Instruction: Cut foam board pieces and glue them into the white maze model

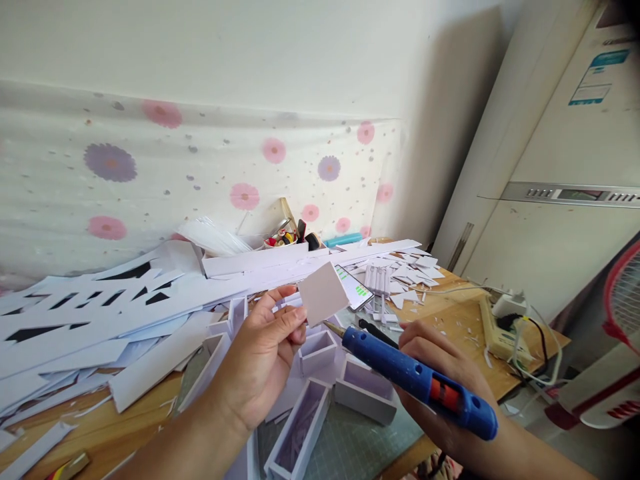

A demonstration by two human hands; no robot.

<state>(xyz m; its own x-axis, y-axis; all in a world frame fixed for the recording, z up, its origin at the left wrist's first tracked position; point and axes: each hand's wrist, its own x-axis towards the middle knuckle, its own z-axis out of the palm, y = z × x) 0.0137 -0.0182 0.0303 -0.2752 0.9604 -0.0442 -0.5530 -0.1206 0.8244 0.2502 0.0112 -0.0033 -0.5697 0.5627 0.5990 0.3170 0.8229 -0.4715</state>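
Note:
My left hand point(273, 347) pinches a small square white board piece point(324, 292) by its lower left corner, between thumb and fingers. A blue hot glue gun point(415, 377) is gripped in my right hand point(445, 360). Its metal nozzle points up and left, close to the lower edge of the board piece; I cannot tell whether they touch. Beneath my hands, several open white boxes made of board, such as a long narrow box point(299, 430) and a shorter box point(366, 390), stand on a green cutting mat point(360, 443).
White board sheets with cut-outs point(100, 300) cover the left side. Scraps point(415, 267) and a lit phone point(355, 290) lie behind my hands. A tool container point(283, 240) stands at the back. On the right are a power strip point(503, 330), cables and a refrigerator point(540, 153).

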